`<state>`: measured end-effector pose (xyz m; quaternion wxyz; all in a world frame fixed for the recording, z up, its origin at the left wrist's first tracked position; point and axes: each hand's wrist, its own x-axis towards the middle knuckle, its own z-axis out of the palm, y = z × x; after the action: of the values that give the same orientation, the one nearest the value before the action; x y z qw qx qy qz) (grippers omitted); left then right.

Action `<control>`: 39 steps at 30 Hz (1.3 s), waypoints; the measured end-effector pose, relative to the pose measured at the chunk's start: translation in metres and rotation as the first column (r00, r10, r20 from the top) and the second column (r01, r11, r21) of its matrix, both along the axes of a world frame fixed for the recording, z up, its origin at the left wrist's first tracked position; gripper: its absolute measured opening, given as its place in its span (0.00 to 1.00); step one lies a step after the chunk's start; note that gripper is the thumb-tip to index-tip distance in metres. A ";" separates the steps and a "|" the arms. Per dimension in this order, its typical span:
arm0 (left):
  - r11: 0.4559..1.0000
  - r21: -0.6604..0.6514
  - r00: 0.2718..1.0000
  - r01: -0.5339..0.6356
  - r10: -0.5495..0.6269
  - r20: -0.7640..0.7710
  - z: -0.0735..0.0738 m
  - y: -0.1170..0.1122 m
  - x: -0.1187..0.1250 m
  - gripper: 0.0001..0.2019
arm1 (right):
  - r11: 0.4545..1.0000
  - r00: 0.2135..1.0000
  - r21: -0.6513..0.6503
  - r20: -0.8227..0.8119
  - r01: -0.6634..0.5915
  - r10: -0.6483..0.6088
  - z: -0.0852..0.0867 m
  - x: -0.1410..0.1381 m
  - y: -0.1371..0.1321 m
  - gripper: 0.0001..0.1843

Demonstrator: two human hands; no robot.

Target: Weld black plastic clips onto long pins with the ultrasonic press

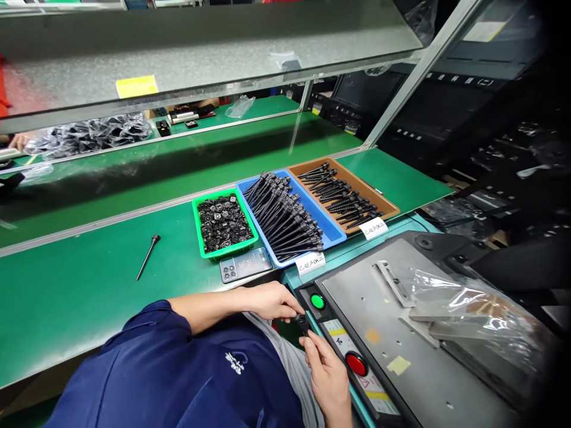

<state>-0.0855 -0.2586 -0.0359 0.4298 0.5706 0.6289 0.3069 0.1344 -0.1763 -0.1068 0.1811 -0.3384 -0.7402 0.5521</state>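
In front of my body, my left hand (pixel 273 302) pinches one end of a small black plastic part (pixel 302 323). My right hand (pixel 329 375) has its thumb and fingers closed on the lower end of that same part. Much of it is hidden by my fingers, so its full shape cannot be made out. Beyond my hands stands a green tray (pixel 197 229) of small black square pieces. Beside it are a blue tray (pixel 335 233) and a brown tray (pixel 389 205), both holding many black rods with thick heads. A single black rod (pixel 147 257) lies on the green bench.
A phone (pixel 245 265) lies before the green tray. At right is a machine with a green button (pixel 317 301), a red button (pixel 357 364) and a metal plate (pixel 352 297) partly under clear plastic. A metal shelf (pixel 200 65) overhangs the bench; another person's hand (pixel 18 141) shows far left.
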 end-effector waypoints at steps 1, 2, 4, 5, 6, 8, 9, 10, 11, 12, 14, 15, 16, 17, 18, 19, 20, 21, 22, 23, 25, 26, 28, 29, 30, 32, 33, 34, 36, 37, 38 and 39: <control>1.000 0.009 1.000 -0.008 0.008 -0.021 -0.002 0.000 0.003 0.15 | 1.000 1.000 0.005 0.000 0.012 -0.012 -0.001 -0.001 0.000 0.24; 0.999 0.029 0.999 -0.015 0.016 -0.051 -0.003 0.000 0.006 0.15 | 1.000 1.000 0.015 0.003 0.024 -0.024 -0.001 -0.001 0.000 0.25; 0.996 0.080 0.992 -0.027 0.036 -0.122 -0.006 0.000 0.012 0.17 | 0.998 0.999 0.050 0.022 0.035 -0.036 -0.001 -0.002 0.000 0.25; 0.995 0.096 0.987 -0.029 0.044 -0.153 -0.007 0.000 0.015 0.18 | 0.997 0.999 0.072 0.036 0.033 -0.035 -0.001 -0.003 0.000 0.26; 0.994 0.099 0.983 -0.036 0.053 -0.175 -0.007 0.001 0.016 0.19 | 0.996 0.998 0.089 0.049 0.028 -0.032 -0.001 -0.003 0.000 0.26; 0.996 0.072 0.982 -0.059 0.071 -0.175 -0.007 0.002 0.019 0.20 | 0.995 0.997 0.098 0.070 0.024 -0.031 -0.001 -0.003 0.000 0.26; 0.996 0.054 0.984 -0.071 0.079 -0.157 -0.007 0.002 0.019 0.20 | 0.995 0.996 0.093 0.076 0.029 -0.037 -0.001 -0.003 -0.001 0.26; 0.996 0.040 0.988 -0.081 0.085 -0.128 -0.007 0.003 0.019 0.19 | 0.996 0.996 0.086 0.080 0.037 -0.044 -0.001 -0.002 -0.001 0.27; 0.996 0.026 0.992 -0.087 0.089 -0.088 -0.007 0.003 0.020 0.19 | 0.996 0.995 0.082 0.082 0.046 -0.053 -0.001 -0.002 -0.001 0.27; 0.995 0.013 0.995 -0.095 0.095 -0.043 -0.008 0.003 0.019 0.19 | 0.995 0.995 0.084 0.085 0.054 -0.061 -0.001 -0.002 -0.002 0.27; 0.992 -0.015 0.991 -0.124 0.125 0.051 -0.011 0.004 0.020 0.20 | 0.993 0.994 0.103 0.085 0.064 -0.073 -0.002 -0.001 -0.002 0.27; 0.989 -0.030 0.984 -0.146 0.149 0.095 -0.012 0.005 0.020 0.20 | 0.990 0.994 0.122 0.083 0.066 -0.077 -0.002 0.000 -0.002 0.27; 0.985 -0.041 0.976 -0.169 0.173 0.129 -0.014 0.006 0.020 0.20 | 0.987 0.994 0.147 0.080 0.068 -0.080 -0.003 0.000 -0.002 0.26; 0.981 -0.043 0.970 -0.191 0.196 0.147 -0.016 0.007 0.020 0.19 | 0.982 0.994 0.177 0.076 0.067 -0.082 -0.003 0.001 -0.001 0.26; 0.978 -0.038 0.967 -0.205 0.208 0.147 -0.018 0.008 0.020 0.19 | 0.975 0.994 0.212 0.073 0.062 -0.079 -0.003 0.002 0.000 0.25; 0.978 -0.031 0.969 -0.207 0.209 0.133 -0.019 0.009 0.019 0.19 | 0.967 0.995 0.248 0.069 0.052 -0.071 -0.003 0.003 0.000 0.24; 0.979 -0.026 0.973 -0.202 0.203 0.106 -0.020 0.010 0.019 0.19 | 0.959 0.996 0.282 0.067 0.038 -0.059 -0.002 0.004 0.001 0.23; 0.981 -0.026 0.978 -0.192 0.193 0.075 -0.021 0.012 0.019 0.19 | 0.949 0.997 0.314 0.067 0.023 -0.046 -0.002 0.005 0.001 0.23; 0.983 -0.032 0.982 -0.182 0.184 0.049 -0.021 0.013 0.018 0.19 | 0.939 0.997 0.342 0.067 0.011 -0.036 -0.002 0.006 0.002 0.22; 0.984 -0.047 0.984 -0.173 0.175 0.036 -0.022 0.014 0.017 0.20 | 0.929 0.997 0.370 0.065 0.006 -0.032 -0.001 0.008 0.002 0.22; 0.985 -0.084 0.987 -0.147 0.152 0.053 -0.022 0.017 0.016 0.20 | 0.910 0.997 0.414 0.065 0.001 -0.030 -0.001 0.010 0.002 0.21; 0.986 -0.102 0.988 -0.131 0.139 0.074 -0.022 0.018 0.015 0.20 | 0.904 0.998 0.427 0.066 -0.007 -0.023 -0.001 0.011 0.003 0.20; 0.988 -0.127 0.990 -0.090 0.102 0.097 -0.023 0.019 0.014 0.20 | 0.900 0.998 0.434 0.069 -0.035 0.005 -0.001 0.012 0.003 0.19; 0.989 -0.130 0.993 -0.067 0.079 0.087 -0.023 0.020 0.014 0.20 | 0.901 0.997 0.432 0.070 -0.047 0.018 -0.001 0.013 0.002 0.19; 0.990 -0.130 0.997 -0.045 0.054 0.063 -0.023 0.022 0.013 0.20 | 0.901 0.997 0.431 0.067 -0.052 0.026 -0.001 0.013 0.002 0.19; 0.992 -0.126 1.000 0.006 -0.007 -0.012 -0.022 0.024 0.012 0.19 | 0.902 0.998 0.429 0.056 -0.040 0.018 -0.002 0.015 0.002 0.19; 0.992 -0.119 0.998 0.034 -0.040 -0.049 -0.022 0.026 0.012 0.18 | 0.904 0.999 0.425 0.053 -0.031 0.009 -0.003 0.015 0.002 0.19; 0.992 -0.110 0.994 0.065 -0.074 -0.080 -0.021 0.027 0.011 0.18 | 0.909 0.998 0.415 0.055 -0.027 0.004 -0.004 0.016 0.002 0.19; 0.988 -0.083 0.984 0.133 -0.142 -0.111 -0.021 0.030 0.009 0.18 | 0.928 0.997 0.370 0.071 -0.039 0.013 -0.006 0.019 0.002 0.19; 0.983 -0.068 0.977 0.169 -0.176 -0.118 -0.021 0.031 0.008 0.18 | 0.939 0.996 0.339 0.081 -0.055 0.029 -0.007 0.020 0.002 0.19; 0.978 -0.057 0.970 0.202 -0.207 -0.126 -0.021 0.031 0.007 0.18 | 0.947 0.995 0.311 0.089 -0.074 0.048 -0.008 0.021 0.002 0.19; 0.972 -0.050 0.962 0.232 -0.236 -0.136 -0.021 0.032 0.007 0.18 | 0.952 0.993 0.293 0.094 -0.091 0.066 -0.009 0.022 0.001 0.19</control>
<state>-0.0790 -0.2268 -0.0566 0.4271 0.6538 0.5909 0.2023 0.1559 -0.1749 -0.1156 0.1765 -0.3003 -0.8344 0.4271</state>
